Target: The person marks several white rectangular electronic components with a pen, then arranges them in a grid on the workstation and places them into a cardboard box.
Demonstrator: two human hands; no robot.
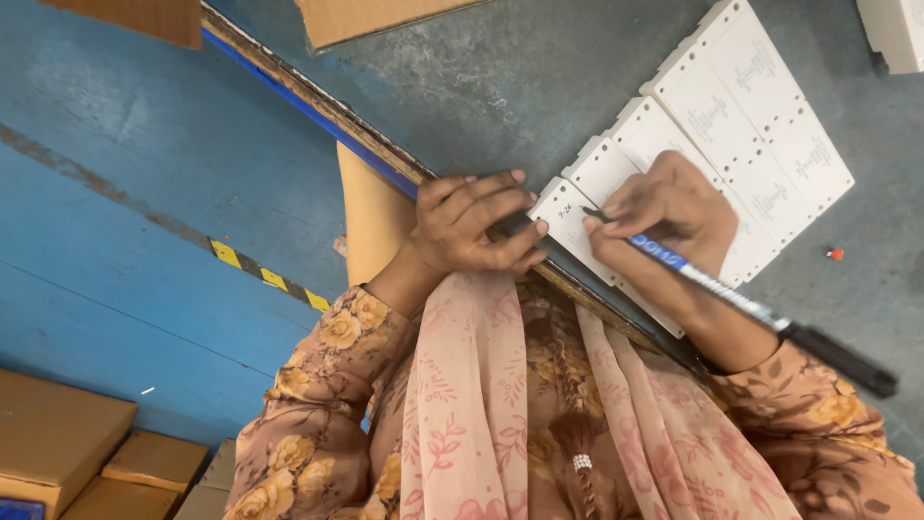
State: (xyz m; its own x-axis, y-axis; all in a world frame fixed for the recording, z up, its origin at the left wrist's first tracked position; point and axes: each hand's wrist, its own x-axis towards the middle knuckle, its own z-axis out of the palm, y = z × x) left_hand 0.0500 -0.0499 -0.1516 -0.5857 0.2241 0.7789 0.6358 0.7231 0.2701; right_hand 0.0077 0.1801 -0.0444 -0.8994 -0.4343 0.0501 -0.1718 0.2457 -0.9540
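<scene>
White rectangular plates (731, 125) lie in a row, printed faces up.

Blue painted floor (144, 173) with a yellow-and-black hazard strip (269, 277), grey scuffed counter (539, 77) with worn wooden edge (327, 106), brown cardboard boxes (67, 443) stacked low on the floor, another cardboard piece (375, 14) at top, even indoor light

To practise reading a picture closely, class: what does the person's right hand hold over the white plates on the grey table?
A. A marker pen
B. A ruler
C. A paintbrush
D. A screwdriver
A: the right hand holds a long marker pen with a dark body, its tip resting on the nearest white plate, where small marks show, while the left hand steadies that plate's edge.
</scene>
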